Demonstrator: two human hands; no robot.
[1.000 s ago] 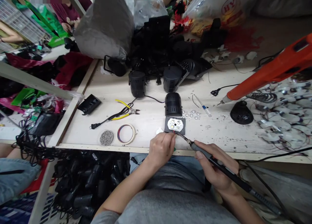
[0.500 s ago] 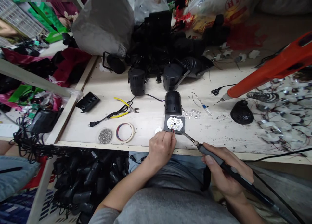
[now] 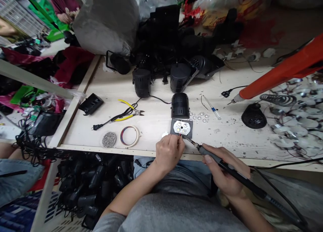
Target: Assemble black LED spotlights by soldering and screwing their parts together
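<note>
My right hand [image 3: 224, 174] is closed around a soldering iron [image 3: 237, 173], whose tip touches or nearly touches the near edge of a small white LED board [image 3: 185, 127]. The board, with several round LEDs, lies on a dark square block [image 3: 189, 134]. Just in front of it, my left hand [image 3: 169, 153] pinches a thin red wire [image 3: 180, 134] at the board's near edge; its fingertips partly hide the wire. Behind the block lies a black lamp housing [image 3: 180, 105]. Several small clear lenses [image 3: 199, 118] are scattered to its right.
Yellow-handled cutters [image 3: 126, 117], a roll of tape [image 3: 129, 136] and a round tin of metal wool [image 3: 109, 139] lie left. An orange-red electric screwdriver [image 3: 267, 80] hangs at right above white lamp parts [image 3: 292, 126]. Black lamps [image 3: 141, 84] stand behind.
The soldering iron has moved left and its tip is now at the board's near edge by the wire. My left hand stays pinched there. The view has shifted slightly.
</note>
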